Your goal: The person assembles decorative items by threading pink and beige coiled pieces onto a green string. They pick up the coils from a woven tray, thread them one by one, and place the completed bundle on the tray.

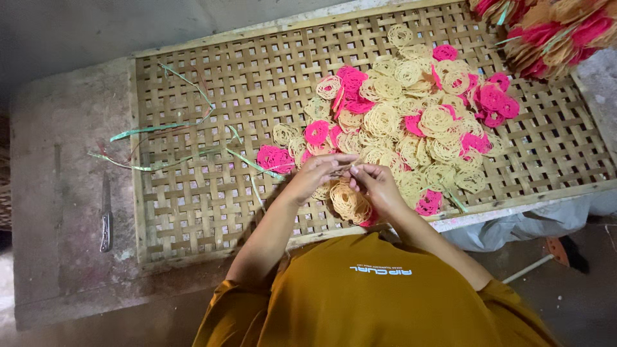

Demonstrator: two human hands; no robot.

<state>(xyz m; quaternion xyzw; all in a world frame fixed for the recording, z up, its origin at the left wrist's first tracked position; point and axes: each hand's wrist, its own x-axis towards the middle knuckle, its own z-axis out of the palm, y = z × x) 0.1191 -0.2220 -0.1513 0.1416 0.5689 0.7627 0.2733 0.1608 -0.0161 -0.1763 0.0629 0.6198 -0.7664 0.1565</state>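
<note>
My left hand [318, 175] and my right hand [375, 184] meet over the near edge of a woven bamboo tray [193, 193]. Their fingertips pinch a thin strip between them, above a stack of yellow noodle-like round crackers [350, 204] that hangs under the hands. A heap of yellow and pink round crackers [411, 122] lies on the tray just beyond my hands. Which hand bears the stack I cannot tell.
Green and pale strips [167, 128] lie spread on the tray's left part. A knife [106, 222] rests on the concrete slab at the left. Tied bundles of pink and yellow crackers [553, 32] sit at the top right corner.
</note>
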